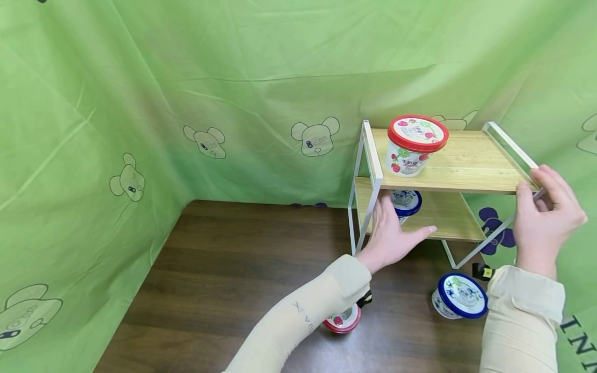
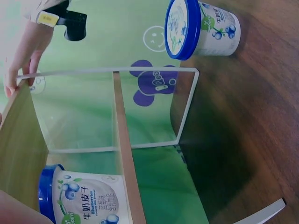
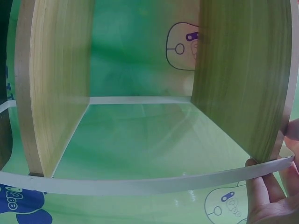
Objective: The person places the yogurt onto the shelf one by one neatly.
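Note:
A two-tier shelf rack with wooden boards (image 1: 475,160) and a white metal frame stands against the backdrop. My right hand (image 1: 548,217) grips the rack's front right corner; in the right wrist view its fingers (image 3: 261,191) bend around the white bar. My left hand (image 1: 392,238) reaches under the upper board at the left side, fingers straight and thumb spread. Close to it, a blue-lidded blueberry tub (image 1: 404,201) sits upright on the lower board, partly hidden by the hand and upper board. On the upper board stands a red-lidded strawberry tub (image 1: 412,147).
Another blue-lidded tub (image 1: 462,298) stands on the dark wooden table (image 1: 210,280) near the right sleeve. A red-lidded tub (image 1: 344,318) is partly covered by the left sleeve. Green printed cloth (image 1: 261,103) hangs behind the rack and along both sides.

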